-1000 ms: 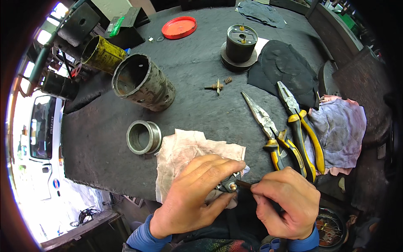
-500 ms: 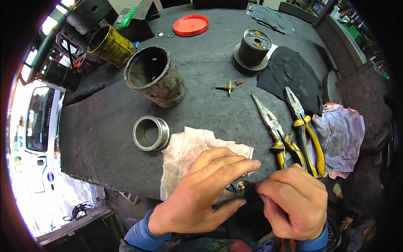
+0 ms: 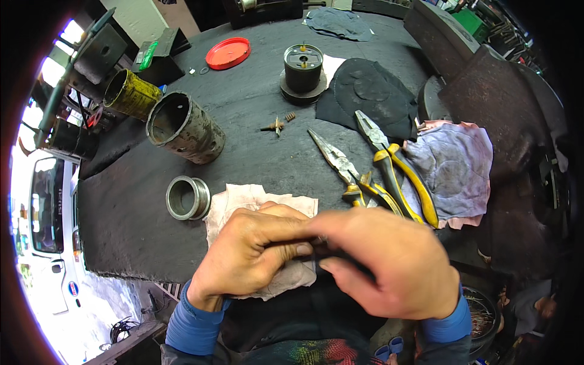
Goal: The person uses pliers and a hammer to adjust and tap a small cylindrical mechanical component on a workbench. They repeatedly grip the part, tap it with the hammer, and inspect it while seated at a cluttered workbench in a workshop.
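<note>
Close to the bench's near edge, my left hand (image 3: 252,252) is curled, thumb and fingers pinching over the pale rag (image 3: 243,198). Whatever it grips is hidden behind the fingers. My right hand (image 3: 389,261), smeared by motion, meets the left one at the fingertips, and its fingers cannot be read clearly. Beyond the right hand lie long-nose pliers (image 3: 334,157) and combination pliers (image 3: 380,141), both with yellow-and-black handles. A grooved metal ring (image 3: 188,198) stands left of the rag. Farther off are a small brass-coloured stud piece (image 3: 277,126) and a coil spring (image 3: 291,116).
At the left stand a worn metal cylinder (image 3: 207,143) and a yellow can (image 3: 131,94). A red lid (image 3: 228,53) and a round motor-like housing (image 3: 303,73) are farther back. Dark cloth (image 3: 368,91) and a purplish rag (image 3: 453,164) lie at the right.
My hands have come together, the right one moving in over the left. The small part with a copper-coloured stud beside my left fingers is now hidden. The whole view has swung rightward.
</note>
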Tool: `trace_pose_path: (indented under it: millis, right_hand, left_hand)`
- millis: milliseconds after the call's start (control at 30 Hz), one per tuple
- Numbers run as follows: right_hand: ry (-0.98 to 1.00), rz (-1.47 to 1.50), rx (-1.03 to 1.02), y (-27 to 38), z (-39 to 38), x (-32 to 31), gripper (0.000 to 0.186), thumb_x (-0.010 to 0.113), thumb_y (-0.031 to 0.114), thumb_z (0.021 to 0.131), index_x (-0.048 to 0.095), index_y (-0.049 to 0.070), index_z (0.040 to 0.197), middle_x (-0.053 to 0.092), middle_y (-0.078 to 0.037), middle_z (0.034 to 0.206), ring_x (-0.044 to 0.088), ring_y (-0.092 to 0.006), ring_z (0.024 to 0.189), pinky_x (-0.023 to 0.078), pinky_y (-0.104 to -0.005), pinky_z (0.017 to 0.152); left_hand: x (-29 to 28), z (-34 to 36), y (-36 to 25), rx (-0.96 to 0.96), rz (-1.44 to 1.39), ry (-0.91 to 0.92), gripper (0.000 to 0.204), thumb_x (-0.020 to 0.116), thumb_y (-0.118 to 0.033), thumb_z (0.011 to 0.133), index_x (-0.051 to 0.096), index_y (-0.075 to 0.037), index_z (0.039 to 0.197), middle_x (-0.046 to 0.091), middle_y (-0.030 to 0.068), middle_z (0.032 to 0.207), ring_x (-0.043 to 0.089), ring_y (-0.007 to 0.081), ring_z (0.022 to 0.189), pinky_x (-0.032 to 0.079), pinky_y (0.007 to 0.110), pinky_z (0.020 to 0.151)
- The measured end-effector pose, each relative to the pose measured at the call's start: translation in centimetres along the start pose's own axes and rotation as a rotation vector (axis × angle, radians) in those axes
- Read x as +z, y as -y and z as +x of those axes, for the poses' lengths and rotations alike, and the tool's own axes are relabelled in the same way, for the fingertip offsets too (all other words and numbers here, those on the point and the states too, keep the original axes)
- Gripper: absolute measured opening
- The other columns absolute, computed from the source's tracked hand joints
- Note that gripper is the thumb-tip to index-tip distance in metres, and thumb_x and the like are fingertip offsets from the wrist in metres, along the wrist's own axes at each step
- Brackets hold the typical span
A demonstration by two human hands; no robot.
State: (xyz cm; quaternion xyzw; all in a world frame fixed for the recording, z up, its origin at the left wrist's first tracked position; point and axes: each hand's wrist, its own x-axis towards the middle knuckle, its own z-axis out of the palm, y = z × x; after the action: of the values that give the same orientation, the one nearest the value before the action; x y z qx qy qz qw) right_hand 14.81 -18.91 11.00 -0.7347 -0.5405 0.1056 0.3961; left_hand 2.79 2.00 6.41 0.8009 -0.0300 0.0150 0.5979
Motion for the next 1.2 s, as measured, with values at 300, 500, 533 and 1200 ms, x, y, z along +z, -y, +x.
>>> trace_pose_path:
  millis: [300,500,533,1200]
  right_hand:
    - [-0.217,-0.552,0.335,-4.4,-5.1,-2.2,0.029,0.081,0.016,0.093,0.065,-0.001,0.110,0.061,-0.019,0.114,0.062,-0.0419,0.104,0.050,-0.0493,0.089]
    - [-0.058,-0.572,0.375,-4.9,-5.0,-3.2,0.031,0.077,0.014,0.094,0.068,0.000,0.121,0.061,-0.020,0.122,0.064,-0.0416,0.114,0.052,-0.0466,0.096]
    - [-0.042,-0.570,0.373,-4.8,-5.1,-3.4,0.032,0.077,0.012,0.093,0.068,0.001,0.122,0.061,-0.020,0.123,0.064,-0.0416,0.115,0.052,-0.0469,0.097]
    - [-0.397,0.676,0.526,-4.1,-7.1,-4.8,0.052,0.081,0.033,0.072,0.059,-0.001,0.103,0.059,-0.018,0.107,0.063,-0.0295,0.079,0.056,-0.0411,0.077]
  left_hand:
    - [1.0,0.2,0.2,-0.184,-0.232,-0.017,0.026,0.068,0.005,0.101,0.078,0.003,0.125,0.081,0.0115,0.105,0.078,0.0184,0.101,0.060,0.032,0.092]
    - [1.8,-0.5,0.6,-0.167,-0.266,-0.091,0.022,0.066,0.005,0.104,0.076,0.009,0.124,0.075,0.0158,0.120,0.079,0.0231,0.104,0.064,0.032,0.091]
    - [1.8,-0.6,0.6,-0.168,-0.272,-0.107,0.022,0.066,0.004,0.104,0.076,0.009,0.123,0.075,0.0160,0.120,0.079,0.0229,0.104,0.064,0.032,0.091]
    - [1.6,-0.3,1.5,0.019,-0.005,-0.091,0.017,0.070,0.006,0.095,0.081,0.004,0.109,0.079,0.0118,0.099,0.071,0.0219,0.099,0.058,0.036,0.088]
